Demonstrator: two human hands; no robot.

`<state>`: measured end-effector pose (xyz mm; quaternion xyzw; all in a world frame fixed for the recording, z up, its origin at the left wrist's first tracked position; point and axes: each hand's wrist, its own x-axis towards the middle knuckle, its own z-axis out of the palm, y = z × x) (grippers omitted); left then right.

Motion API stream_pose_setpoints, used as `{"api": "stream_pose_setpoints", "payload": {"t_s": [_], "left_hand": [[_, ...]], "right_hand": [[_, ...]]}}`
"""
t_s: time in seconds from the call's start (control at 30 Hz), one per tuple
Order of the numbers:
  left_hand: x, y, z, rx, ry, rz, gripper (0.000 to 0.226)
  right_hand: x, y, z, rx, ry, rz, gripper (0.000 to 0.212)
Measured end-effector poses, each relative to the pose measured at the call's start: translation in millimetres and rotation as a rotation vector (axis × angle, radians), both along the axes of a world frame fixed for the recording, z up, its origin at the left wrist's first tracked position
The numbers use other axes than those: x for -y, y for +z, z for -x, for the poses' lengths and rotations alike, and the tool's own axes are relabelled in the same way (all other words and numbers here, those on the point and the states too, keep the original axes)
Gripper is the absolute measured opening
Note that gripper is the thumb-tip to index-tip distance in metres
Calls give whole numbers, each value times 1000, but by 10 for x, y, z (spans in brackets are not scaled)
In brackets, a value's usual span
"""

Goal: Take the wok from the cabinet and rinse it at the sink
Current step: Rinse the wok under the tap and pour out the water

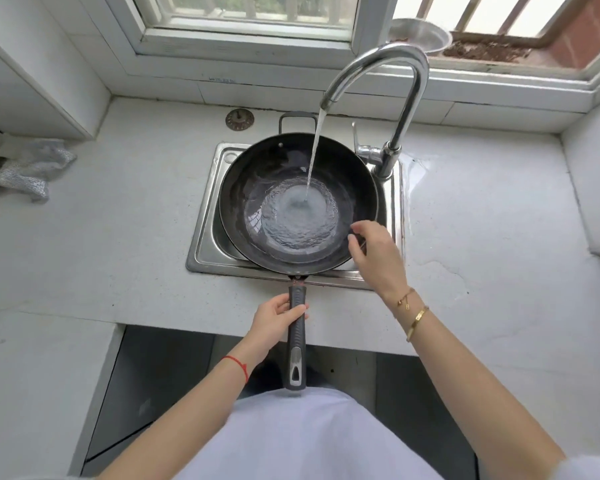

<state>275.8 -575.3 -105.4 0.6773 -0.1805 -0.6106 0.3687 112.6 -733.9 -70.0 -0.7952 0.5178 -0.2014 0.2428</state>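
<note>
A person rinses a black wok under running water at a small steel sink.

Nearest, the left hand (277, 318) has its grip wrapped around the wok handle (296, 336), which juts back over the desk (118, 258) edge toward the body, likely to steady the pan as it fills. Beyond it, the wok (267, 174) sits across the sink (205, 237), nearly covering the basin. The right hand (374, 252) hovers at the wok's right rim, fingers loosely bent and holding nothing; I cannot tell whether it touches the rim. Water from the curved faucet (388, 77) falls into the wok's centre and pools there. Farther back, a drain strainer (239, 119) lies by the wall and a crumpled cloth (32, 168) at far left.
</note>
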Motion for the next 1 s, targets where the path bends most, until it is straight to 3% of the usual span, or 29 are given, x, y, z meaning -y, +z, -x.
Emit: {"api": "stream_pose_setpoints", "payload": {"t_s": [0.13, 0.3, 0.47, 0.6, 0.77, 1.0], "left_hand": [[17, 19, -58, 9, -41, 22, 24], [41, 29, -128, 29, -99, 29, 26], [72, 45, -169, 54, -130, 10, 30], [88, 47, -195, 30, -150, 10, 31], [108, 20, -226, 14, -169, 21, 27], [117, -68, -246, -40, -190, 24, 26]], "right_hand": [[-814, -159, -20, -39, 54, -114, 22], [-1384, -346, -230, -77, 55, -418, 33], [-1528, -355, -461, 68, -15, -587, 20], [-1583, -356, -607, 117, -120, -619, 12], [-1685, -370, -768, 398, -451, -921, 11], [-1715, -419, -847, 397, -578, -865, 19]]}}
